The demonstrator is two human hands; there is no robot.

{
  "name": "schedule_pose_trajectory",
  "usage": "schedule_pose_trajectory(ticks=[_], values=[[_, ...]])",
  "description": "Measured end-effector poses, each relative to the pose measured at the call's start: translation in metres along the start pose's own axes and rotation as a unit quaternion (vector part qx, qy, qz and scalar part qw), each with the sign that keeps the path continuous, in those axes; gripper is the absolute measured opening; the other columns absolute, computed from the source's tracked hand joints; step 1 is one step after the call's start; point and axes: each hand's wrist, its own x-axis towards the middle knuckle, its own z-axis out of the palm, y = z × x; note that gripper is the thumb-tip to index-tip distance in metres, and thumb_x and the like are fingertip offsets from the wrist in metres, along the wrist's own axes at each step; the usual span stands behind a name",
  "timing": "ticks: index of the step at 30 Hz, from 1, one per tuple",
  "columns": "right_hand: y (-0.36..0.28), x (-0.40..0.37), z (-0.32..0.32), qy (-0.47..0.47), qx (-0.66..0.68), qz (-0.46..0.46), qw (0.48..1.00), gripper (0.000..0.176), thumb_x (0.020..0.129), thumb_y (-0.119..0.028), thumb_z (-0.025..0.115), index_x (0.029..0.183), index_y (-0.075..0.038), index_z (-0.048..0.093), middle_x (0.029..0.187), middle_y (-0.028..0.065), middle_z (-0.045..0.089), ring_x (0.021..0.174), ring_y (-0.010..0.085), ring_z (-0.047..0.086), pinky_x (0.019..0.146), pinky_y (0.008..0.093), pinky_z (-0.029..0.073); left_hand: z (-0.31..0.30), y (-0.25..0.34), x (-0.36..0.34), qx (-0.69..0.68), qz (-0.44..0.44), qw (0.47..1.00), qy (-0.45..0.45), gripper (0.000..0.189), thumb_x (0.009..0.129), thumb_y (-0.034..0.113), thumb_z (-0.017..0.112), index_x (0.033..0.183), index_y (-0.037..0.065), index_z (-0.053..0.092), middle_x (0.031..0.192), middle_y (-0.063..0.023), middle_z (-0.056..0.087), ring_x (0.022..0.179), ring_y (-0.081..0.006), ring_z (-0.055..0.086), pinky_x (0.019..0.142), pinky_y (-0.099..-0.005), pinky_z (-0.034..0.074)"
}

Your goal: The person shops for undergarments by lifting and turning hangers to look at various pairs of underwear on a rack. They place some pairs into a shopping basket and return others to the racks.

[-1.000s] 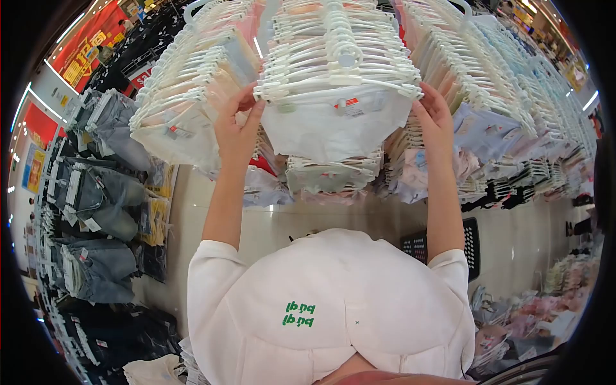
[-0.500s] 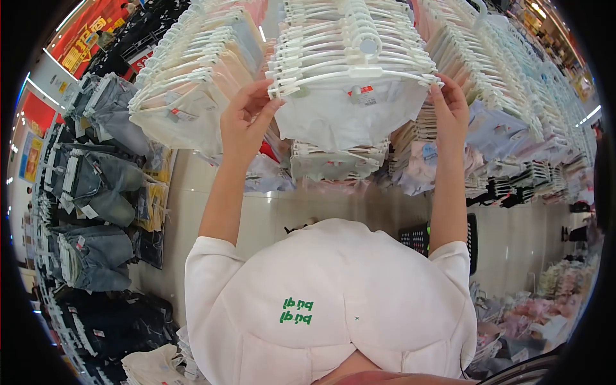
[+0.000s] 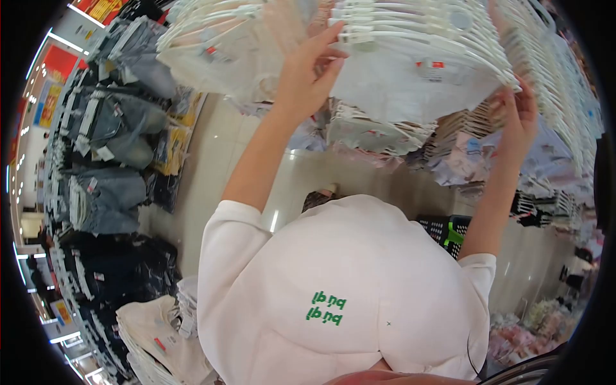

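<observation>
A pair of white briefs (image 3: 398, 80) with a red-and-white tag hangs at the front of a packed row, clipped to a white plastic hanger (image 3: 443, 48). At the hanger's left end, my left hand (image 3: 301, 80) has its fingers and thumb closed about the clip. My right hand (image 3: 518, 122) pinches the right end, thumb and fingers together. Behind this hanger, several more white hangers sit close together. The waist edge of the briefs is partly covered by the hanger bar.
Cream garments (image 3: 234, 54) hang at left of the row, pastel ones (image 3: 545, 144) at right. Below are more hung clothes (image 3: 378, 131). Denim shorts (image 3: 122, 125) line a rack at far left. A black basket with a green handle (image 3: 452, 234) stands on the floor by my right arm.
The view has shifted, so the rack, hanger and both hands appear farther right and higher. The hanger now tilts down to the right. More of the basket shows, with its green handle.
</observation>
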Motion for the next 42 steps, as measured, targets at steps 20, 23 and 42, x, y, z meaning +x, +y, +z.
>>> schedule_pose_trajectory(ticks=[20, 23, 42], values=[[0.012, -0.003, 0.001, -0.005, -0.005, -0.031, 0.999, 0.030, 0.092, -0.008, 0.050, 0.119, 0.003, 0.042, 0.115, 0.0198, 0.056, 0.108, 0.0247, 0.055, 0.096, 0.0336, 0.041, 0.002, -0.005, 0.004, -0.085, 0.040, 0.995, -0.036, 0.056, 0.079, -0.004, 0.056, 0.130, 0.009, 0.038, 0.129, -0.0076, 0.041, 0.120, -0.0243, 0.042, 0.099, -0.0393, 0.039], [0.010, -0.005, 0.001, 0.015, -0.021, -0.004, 1.000, 0.030, 0.092, -0.008, 0.050, 0.119, 0.002, 0.042, 0.116, 0.0202, 0.055, 0.108, 0.0249, 0.055, 0.096, 0.0336, 0.041, -0.001, -0.002, 0.005, -0.100, 0.043, 0.994, -0.030, 0.053, 0.080, -0.001, 0.057, 0.129, 0.009, 0.040, 0.128, -0.0071, 0.042, 0.120, -0.0225, 0.042, 0.099, -0.0391, 0.039], [-0.007, -0.018, 0.009, 0.010, 0.012, 0.005, 1.000, 0.028, 0.089, -0.008, 0.055, 0.117, -0.003, 0.049, 0.094, 0.0048, 0.059, 0.079, 0.0102, 0.056, 0.072, 0.0220, 0.043, -0.007, -0.001, 0.012, -0.082, 0.009, 0.996, 0.018, 0.034, 0.083, 0.002, 0.059, 0.116, 0.004, 0.053, 0.097, -0.0054, 0.060, 0.089, -0.0131, 0.057, 0.080, -0.0259, 0.046]])
